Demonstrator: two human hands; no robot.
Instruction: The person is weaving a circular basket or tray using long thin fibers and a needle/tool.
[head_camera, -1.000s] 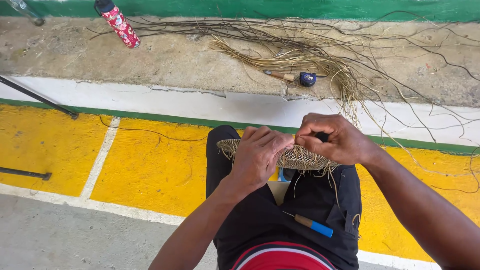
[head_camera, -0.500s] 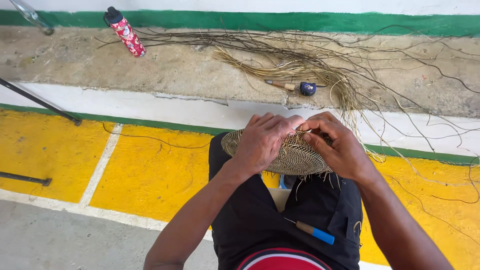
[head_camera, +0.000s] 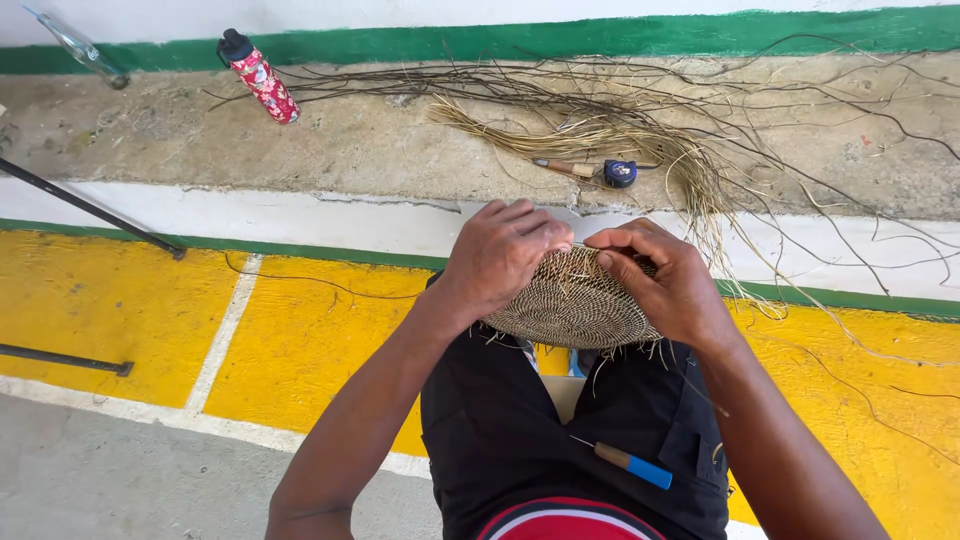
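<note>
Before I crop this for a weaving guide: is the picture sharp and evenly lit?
Head view: bright, soft daylight, no glare; the basket weave and both hands, left and right, are sharp; only faint shadows on the yellow floor; straight lines bow slightly near the edges.

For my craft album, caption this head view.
Both hands, left and right, grip a woven disc over the lap, loose fibres on the ledge beyond.

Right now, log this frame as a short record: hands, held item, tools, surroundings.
left hand: grip on the far left rim of the basket
right hand: pinching a strand at the basket's top right
basket: round, woven, over the lap
awl: blue-handled, lying on the right thigh
fibres: loose on the concrete ledge
bottle: red patterned, lying on the ledge
floor: yellow-painted
</note>
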